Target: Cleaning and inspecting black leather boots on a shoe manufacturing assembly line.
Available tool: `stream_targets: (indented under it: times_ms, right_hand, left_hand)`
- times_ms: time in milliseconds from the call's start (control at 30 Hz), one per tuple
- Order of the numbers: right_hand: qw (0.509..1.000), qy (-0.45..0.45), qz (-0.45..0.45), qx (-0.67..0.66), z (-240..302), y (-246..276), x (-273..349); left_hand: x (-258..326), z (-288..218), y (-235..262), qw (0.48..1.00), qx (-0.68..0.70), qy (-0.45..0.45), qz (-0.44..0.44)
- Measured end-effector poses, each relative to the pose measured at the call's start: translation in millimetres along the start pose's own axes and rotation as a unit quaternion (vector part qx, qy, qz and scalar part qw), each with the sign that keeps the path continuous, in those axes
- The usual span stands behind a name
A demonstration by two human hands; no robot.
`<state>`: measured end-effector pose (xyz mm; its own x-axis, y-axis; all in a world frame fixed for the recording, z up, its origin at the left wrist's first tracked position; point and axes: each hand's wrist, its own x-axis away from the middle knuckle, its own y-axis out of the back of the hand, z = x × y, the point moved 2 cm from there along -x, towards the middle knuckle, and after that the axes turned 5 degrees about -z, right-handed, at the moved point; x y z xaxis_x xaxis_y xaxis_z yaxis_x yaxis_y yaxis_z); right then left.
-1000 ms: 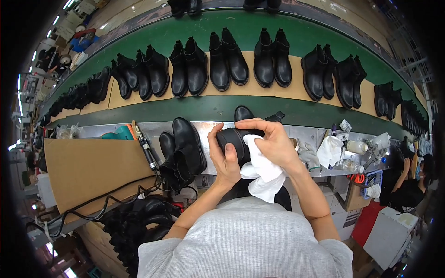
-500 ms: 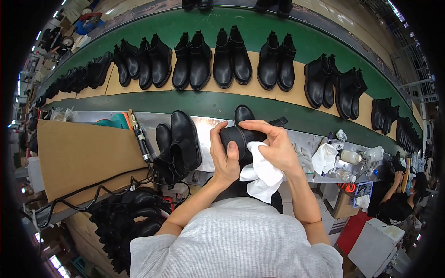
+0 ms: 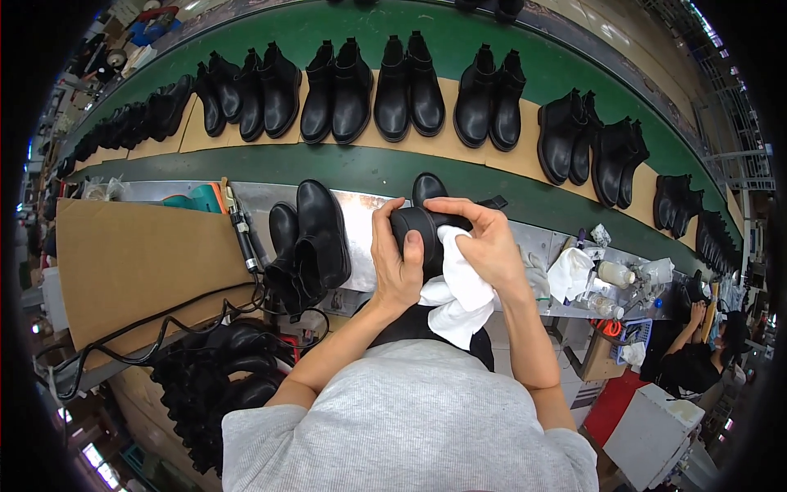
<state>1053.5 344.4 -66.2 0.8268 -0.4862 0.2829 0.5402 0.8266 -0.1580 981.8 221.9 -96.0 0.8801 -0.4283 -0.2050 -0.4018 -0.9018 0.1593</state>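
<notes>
A black boot (image 3: 415, 223) is held up in front of my chest, its heel end turned toward me. My left hand (image 3: 397, 271) is wrapped round its left side, the thumb pressed near the heel. On the other side, my right hand (image 3: 497, 250) grips a white cloth (image 3: 459, 287) against the boot, fingers reaching over the top. The cloth hangs loosely below. Just beyond my fingers shows the rounded toe of black footwear (image 3: 428, 189), partly hidden. A pair of black boots (image 3: 321, 230) sits to the left of my left hand on the metal bench.
Pairs of black boots (image 3: 336, 94) line cardboard strips on the green conveyor (image 3: 361, 168) ahead. A cardboard sheet (image 3: 147, 271), a pen-like tool (image 3: 242, 234) and coiled cable lie left. Another white cloth (image 3: 571, 275) and bottles (image 3: 616, 275) stand right. A co-worker (image 3: 697, 353) is far right.
The whole view has shifted a little, with the conveyor boots sitting slightly higher in it. Both hands keep their hold on the boot, and the cloth's hanging folds have changed slightly.
</notes>
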Motion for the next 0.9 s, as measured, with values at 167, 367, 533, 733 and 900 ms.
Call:
stream_targets:
  times_ms: [167,367,533,733,900]
  right_hand:
    - [1.0,0.021,0.003,-0.01,2,-1,4]
    - [1.0,-0.011,-0.019,0.011,0,-1,4]
    - [1.0,0.019,0.001,0.008,2,0,1]
    - [0.999,0.016,0.018,0.034,-6,-1,2]
    - [0.994,0.075,0.027,0.069,-11,-1,-2]
  left_hand:
    - [0,1,1,1.0,0.011,0.009,0.007]
    - [1,1,0,1.0,0.005,0.018,0.006]
    - [0,-1,-1,1.0,0.016,0.01,0.006]
    - [-1,8,1,0.999,0.012,0.036,0.008]
    - [-9,20,-4,0.996,0.02,0.079,0.018]
